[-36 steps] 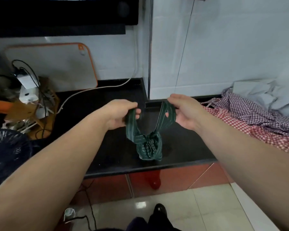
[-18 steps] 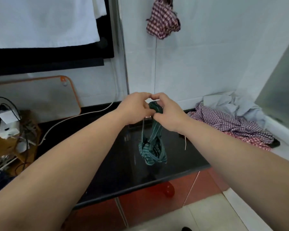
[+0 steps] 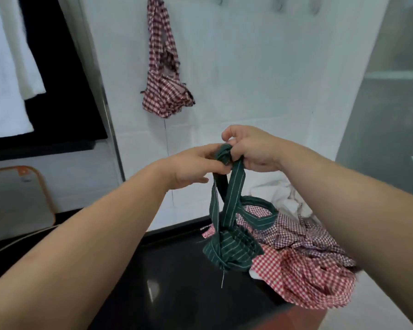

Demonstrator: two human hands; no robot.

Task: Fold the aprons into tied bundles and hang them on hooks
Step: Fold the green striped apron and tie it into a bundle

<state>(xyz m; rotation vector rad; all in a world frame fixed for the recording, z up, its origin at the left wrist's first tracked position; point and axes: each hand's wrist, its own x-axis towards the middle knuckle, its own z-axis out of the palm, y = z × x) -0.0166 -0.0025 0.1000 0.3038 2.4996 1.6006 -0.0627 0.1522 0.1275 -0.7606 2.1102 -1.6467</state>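
A dark green striped apron bundle (image 3: 231, 248) hangs by its straps above the black counter (image 3: 177, 294). My left hand (image 3: 191, 166) and my right hand (image 3: 253, 151) meet at chest height and both pinch the gathered top of the green straps (image 3: 224, 153). A loose strap loop sticks out to the right of the bundle. On the white wall a red checked apron bundle (image 3: 163, 91) hangs by its strap. Three bare hooks (image 3: 279, 3) show along the wall's top edge to its right.
A heap of red, purple checked and white aprons (image 3: 303, 263) lies on the counter's right end. A white towel (image 3: 3, 67) hangs at the top left. An orange-rimmed board (image 3: 22, 201) leans at the left. A grey panel fills the right side.
The view has tilted up toward the wall. Both hands came together from holding the straps apart and rose with the green bundle, which now hangs higher and nearer the wall.
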